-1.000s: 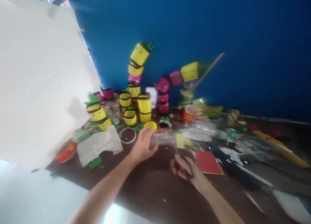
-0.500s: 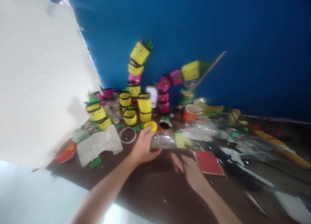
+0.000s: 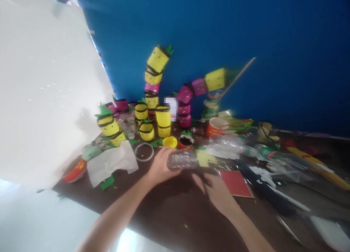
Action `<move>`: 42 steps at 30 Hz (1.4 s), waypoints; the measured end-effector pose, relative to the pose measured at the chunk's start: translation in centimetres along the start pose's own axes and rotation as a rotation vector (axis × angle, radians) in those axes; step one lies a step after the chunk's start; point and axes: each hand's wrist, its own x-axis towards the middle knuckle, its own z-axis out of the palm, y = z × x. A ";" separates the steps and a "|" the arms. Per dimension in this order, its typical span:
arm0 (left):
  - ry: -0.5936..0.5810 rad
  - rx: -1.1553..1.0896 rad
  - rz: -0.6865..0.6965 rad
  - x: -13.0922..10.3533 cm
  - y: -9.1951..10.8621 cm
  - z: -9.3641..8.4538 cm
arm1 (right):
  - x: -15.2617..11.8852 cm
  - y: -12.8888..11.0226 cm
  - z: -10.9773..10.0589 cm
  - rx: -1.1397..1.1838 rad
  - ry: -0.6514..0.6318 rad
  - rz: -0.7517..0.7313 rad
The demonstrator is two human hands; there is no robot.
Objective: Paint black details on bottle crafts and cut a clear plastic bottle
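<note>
Hands [image 3: 161, 167] now clear of yellow cup [image 3: 170, 142]

Left hand [image 3: 161, 167] and right hand [image 3: 217, 189] both bare, skin uncovered over the backs and wrists; left forearm [image 3: 120, 204] and right forearm [image 3: 243, 223] likewise bare, slender at the wrist, broader toward the lower frame edge. Outlines smooth; right hand's fingers [image 3: 199, 182] blurred, detail indistinct.

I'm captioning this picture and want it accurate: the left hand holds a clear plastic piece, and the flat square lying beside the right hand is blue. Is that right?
Not quite: the flat square beside the right hand is red, not blue, as the head view shows. The left hand does hold the clear plastic piece.
</note>
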 end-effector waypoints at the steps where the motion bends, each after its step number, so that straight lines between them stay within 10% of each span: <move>1: 0.003 -0.005 -0.004 0.1 0.0 0.0 | 0.0 0.0 0.0 -0.005 -0.003 -0.004; 42: -0.280 -0.443 -0.435 1.1 -0.7 -2.1 | 0.5 0.9 -2.0 -0.149 0.138 0.011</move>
